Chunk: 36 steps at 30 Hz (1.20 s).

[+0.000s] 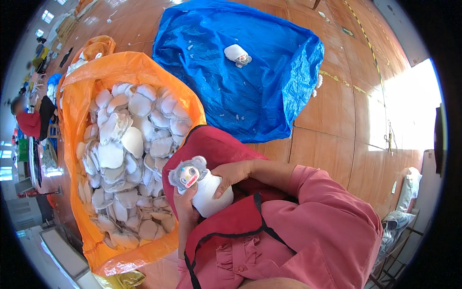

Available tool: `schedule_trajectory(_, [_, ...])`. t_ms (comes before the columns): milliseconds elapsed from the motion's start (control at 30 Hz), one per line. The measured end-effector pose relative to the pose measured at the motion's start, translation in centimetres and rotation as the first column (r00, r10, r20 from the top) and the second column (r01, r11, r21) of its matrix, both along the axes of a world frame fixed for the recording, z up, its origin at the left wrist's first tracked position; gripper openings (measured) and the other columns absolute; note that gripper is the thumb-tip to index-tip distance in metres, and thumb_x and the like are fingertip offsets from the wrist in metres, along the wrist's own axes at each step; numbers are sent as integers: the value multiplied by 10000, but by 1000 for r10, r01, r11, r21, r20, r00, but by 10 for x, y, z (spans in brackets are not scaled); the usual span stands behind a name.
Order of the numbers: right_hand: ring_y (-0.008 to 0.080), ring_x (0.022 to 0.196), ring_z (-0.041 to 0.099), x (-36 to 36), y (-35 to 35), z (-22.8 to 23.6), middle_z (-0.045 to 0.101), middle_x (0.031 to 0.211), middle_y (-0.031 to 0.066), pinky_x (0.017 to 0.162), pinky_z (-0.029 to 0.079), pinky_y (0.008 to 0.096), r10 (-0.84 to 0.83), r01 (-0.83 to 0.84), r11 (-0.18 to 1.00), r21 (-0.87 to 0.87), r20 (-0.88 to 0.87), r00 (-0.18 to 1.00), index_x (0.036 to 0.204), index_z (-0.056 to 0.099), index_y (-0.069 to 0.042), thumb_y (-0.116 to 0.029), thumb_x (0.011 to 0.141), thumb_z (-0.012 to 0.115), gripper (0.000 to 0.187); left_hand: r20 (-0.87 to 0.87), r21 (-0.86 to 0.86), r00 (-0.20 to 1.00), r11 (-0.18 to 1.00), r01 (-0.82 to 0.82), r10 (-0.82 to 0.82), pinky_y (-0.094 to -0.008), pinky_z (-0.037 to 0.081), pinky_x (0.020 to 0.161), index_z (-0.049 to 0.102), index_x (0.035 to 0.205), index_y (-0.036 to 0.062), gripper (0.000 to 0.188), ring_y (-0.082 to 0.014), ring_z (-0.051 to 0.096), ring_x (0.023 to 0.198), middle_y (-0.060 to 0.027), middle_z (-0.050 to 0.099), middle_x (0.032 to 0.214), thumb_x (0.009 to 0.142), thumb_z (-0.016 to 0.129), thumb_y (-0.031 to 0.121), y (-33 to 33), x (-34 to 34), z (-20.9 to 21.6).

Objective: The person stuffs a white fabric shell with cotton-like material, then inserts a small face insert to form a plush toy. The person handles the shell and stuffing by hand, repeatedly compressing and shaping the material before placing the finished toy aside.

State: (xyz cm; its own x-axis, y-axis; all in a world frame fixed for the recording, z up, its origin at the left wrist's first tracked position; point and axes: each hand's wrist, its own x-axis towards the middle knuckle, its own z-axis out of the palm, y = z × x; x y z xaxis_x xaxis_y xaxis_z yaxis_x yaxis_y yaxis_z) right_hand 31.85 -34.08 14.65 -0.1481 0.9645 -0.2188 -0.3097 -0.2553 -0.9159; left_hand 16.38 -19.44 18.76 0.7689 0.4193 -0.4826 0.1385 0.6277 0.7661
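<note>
In my lap, above a red apron (226,144) with black edging, I hold a small plush toy (211,195). It has a grey koala-like head with round ears, a coloured face patch and a plain white body. My left hand (185,200) grips it from the left, just under the head, with the fingers partly hidden behind it. From the right, my right hand (233,174) presses its thumb into the white body. Close by on the left, a large orange bag (192,103) is full of flat, rounded white and grey fabric pieces (113,154).
A blue plastic sheet or opened bag (207,72) spreads over the tiled floor (332,144) ahead, with a similar plush toy (237,54) lying on it. At the far left a person in red (29,123) sits by a table. Clear plastic bags (397,221) lie at the right.
</note>
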Motion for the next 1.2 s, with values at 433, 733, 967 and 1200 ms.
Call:
schedule_trajectory(433, [143,972,638,43,-21,-31,678,1076,34,870,505,332,-654,620,755,-213,-185,733,1189,636,-42,-282,911,686,370,-164,465,986,879,106,-32,-332,470,898,453,1360,55,417,-204,574,994,-101,591,1168,954,517,124,19,12,-2])
schedule_trajectory(733, [130,468,453,85,-90,-109,502,647,3,396,337,292,-979,821,-54,-568,191,67,978,583,-143,-310,895,652,198,-221,251,885,901,-354,410,-220,482,710,583,1080,66,190,-97,588,773,-25,642,916,896,623,49,69,-54,-38])
schedule_trajectory(967, [197,837,608,237,-93,-34,610,1053,117,682,538,294,-948,950,-115,-290,-253,-192,1160,530,-15,-378,971,572,412,-215,272,888,898,-345,407,-218,503,686,572,1089,69,199,-101,614,771,-26,639,922,898,614,35,72,-84,-51])
schedule_trajectory(1200, [174,851,605,162,-17,-30,637,984,73,702,542,353,-992,960,106,-260,46,122,1182,534,-104,-286,953,565,294,-246,293,862,882,-369,442,-218,503,681,582,1069,71,175,-100,601,746,-16,635,909,902,627,46,68,-84,-61])
